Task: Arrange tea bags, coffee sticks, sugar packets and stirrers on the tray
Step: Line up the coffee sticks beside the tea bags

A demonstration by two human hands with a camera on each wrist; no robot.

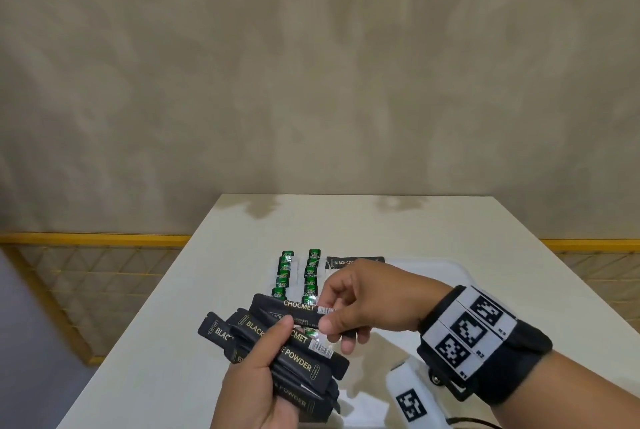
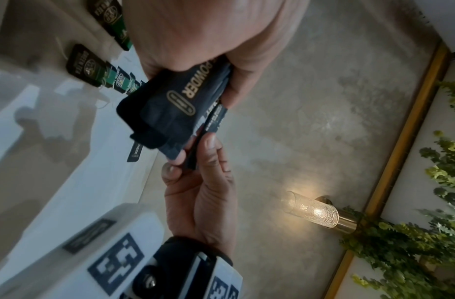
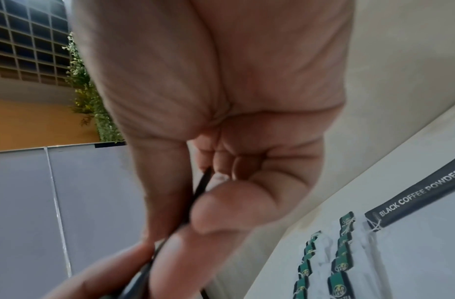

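My left hand (image 1: 273,345) grips a fanned bundle of black coffee sticks (image 1: 298,359) above the near left part of the white tray (image 1: 460,269). My right hand (image 1: 327,312) pinches the end of the top stick (image 1: 294,307) of that bundle between thumb and fingers. In the left wrist view the bundle (image 2: 175,105) sticks out of the left hand (image 2: 208,60), with the right hand (image 2: 195,157) at its tip. Green tea bags (image 1: 298,276) lie on the tray in two columns. One coffee stick (image 1: 355,261) lies at the tray's back, beside them; the right wrist view shows this stick (image 3: 421,192) too.
The tray sits on a white table (image 1: 207,290) whose left edge drops to a grey floor. A beige wall with a yellow rail stands behind. A wall lamp (image 2: 313,210) and green foliage (image 2: 413,252) show in the left wrist view.
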